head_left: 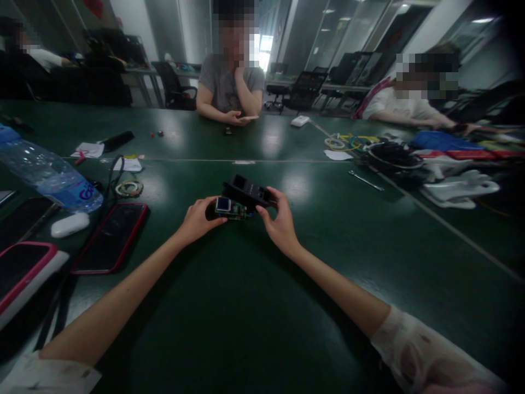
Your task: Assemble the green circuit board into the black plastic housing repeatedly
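My left hand grips the left end of a green circuit board with a small dark screen, its thumb along the near edge. A black plastic cover is tilted just above and behind the board, partly overlapping it. My right hand pinches the right end of this cover between thumb and fingers. Both things are over the middle of the dark green table. Whether the cover touches the board is too small to tell.
Phones, a white case and a water bottle lie at the left. A wrench, cables and white gloves lie at the right. A person sits across the table, another at the far right.
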Demonstrator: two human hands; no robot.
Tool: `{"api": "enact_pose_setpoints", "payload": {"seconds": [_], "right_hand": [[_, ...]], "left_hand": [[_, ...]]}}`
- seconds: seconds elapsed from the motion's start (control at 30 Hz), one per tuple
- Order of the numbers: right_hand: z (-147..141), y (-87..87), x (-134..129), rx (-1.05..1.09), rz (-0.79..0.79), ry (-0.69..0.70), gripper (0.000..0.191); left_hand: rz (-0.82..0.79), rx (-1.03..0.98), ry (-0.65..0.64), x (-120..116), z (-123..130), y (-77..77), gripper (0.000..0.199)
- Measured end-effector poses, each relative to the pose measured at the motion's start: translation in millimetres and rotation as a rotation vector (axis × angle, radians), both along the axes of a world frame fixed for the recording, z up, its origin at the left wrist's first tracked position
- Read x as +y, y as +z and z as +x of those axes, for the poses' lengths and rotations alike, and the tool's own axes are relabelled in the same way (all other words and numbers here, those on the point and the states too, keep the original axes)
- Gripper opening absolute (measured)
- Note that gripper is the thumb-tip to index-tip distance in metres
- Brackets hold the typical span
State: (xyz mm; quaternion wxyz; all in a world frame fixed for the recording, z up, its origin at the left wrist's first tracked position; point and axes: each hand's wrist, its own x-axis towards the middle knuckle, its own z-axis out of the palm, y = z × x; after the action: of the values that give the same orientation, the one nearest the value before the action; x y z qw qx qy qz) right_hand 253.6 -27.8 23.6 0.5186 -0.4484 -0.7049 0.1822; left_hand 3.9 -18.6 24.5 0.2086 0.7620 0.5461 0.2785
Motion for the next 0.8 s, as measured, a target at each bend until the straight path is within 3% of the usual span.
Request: {"api": "enact_pose_setpoints", "payload": {"seconds": [0.4, 0.8], "right_hand": [[-0.6, -4.4, 3.0, -0.101, -0.050, 0.199, 0.050], [0.2, -5.4, 3.6, -0.166, -0.139, 0.253, 0.049]], "left_hand": [[0.008, 0.017, 0.042, 1.9, 0.6, -4.2, 0.065], [0.038, 0.033, 0.008, 3.0, -1.6, -6.6, 0.067]]}}
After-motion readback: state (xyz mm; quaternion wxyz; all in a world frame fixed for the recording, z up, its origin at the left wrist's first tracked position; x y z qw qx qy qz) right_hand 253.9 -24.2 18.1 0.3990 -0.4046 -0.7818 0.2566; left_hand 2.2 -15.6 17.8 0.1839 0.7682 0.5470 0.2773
